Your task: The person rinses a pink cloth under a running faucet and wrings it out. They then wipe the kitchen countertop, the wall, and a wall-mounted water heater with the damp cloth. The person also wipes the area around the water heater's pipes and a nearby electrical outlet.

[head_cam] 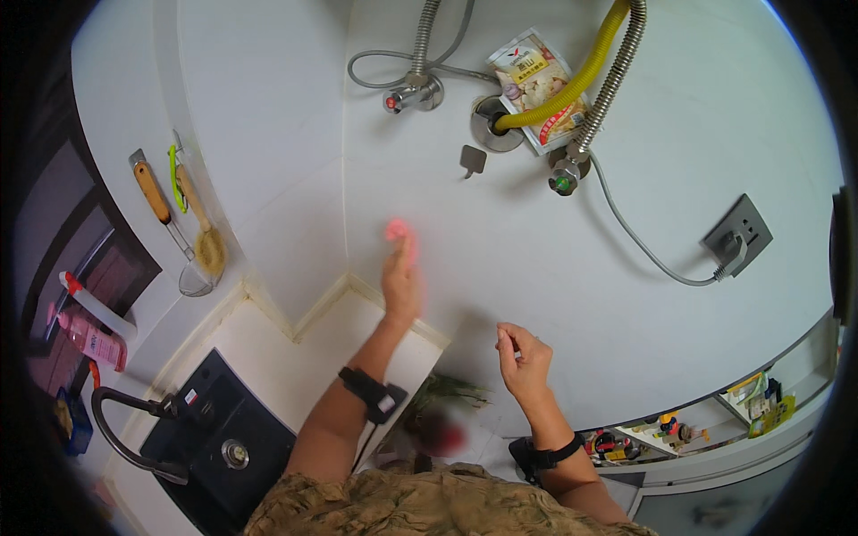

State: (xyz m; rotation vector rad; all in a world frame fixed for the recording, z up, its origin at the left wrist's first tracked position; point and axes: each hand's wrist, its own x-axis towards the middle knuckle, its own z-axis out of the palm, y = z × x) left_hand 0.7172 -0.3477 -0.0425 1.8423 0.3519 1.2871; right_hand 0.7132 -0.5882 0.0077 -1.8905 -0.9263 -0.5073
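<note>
My left hand [401, 281] presses a pink cloth [414, 251] against the white wall [442, 208], just right of the wall corner; the cloth is blurred. Lower right of it, my right hand [525, 358] hangs before the wall with its fingers curled in, and nothing shows in it. Both forearms wear black straps. Above the hands, a chrome angle valve [415, 94], a grey adhesive hook [473, 161] and a second valve [568, 173] are fixed to the wall. A printed food packet [536, 80] is tucked behind a yellow hose [570, 100].
A black sink [221, 409] with a dark faucet [127, 395] lies at lower left. A strainer [196, 276] and a brush [209, 248] hang at left, above a pink soap bottle [97, 342]. A wall socket [739, 234] holds a plug at right. Green leafy stalks [446, 392] lie below the counter.
</note>
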